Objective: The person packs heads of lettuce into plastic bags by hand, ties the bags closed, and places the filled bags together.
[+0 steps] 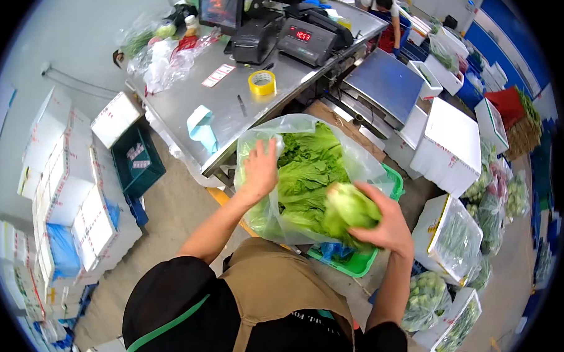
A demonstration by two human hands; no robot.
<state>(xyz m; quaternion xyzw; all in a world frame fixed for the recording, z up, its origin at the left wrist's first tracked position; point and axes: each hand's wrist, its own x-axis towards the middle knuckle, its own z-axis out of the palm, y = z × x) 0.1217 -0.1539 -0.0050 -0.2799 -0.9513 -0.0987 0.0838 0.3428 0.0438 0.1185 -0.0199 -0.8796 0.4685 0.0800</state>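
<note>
Over the mouth of a translucent plastic bag (365,157), the person's right hand (390,225) has its grip curled around a pale green lettuce head (351,212), the fingers across its far side and the thumb under its near side. That grip is only as wide as the head, which looks slightly blurred and hangs tilted just above the leafy greens (313,169) in the bag.

Across from it, the left hand (261,168) is at the bag's left side, touching the plastic, its fingers a little parted; whether that grip pinches the film, I cannot tell. Between the two grips the greens fill the opening. Below the right grip, a bright green crate (358,266) shows past the edge of the bag.

Beyond the left grip stands a metal counter (230,106), bearing a crumpled light blue strip (203,130) nearest the hand, then a roll of yellow tape (262,83), and farther off a scale (306,42) with lit red digits. To the right of the right grip, well apart from it, are white foam boxes (449,146) and bagged vegetables (426,300).
</note>
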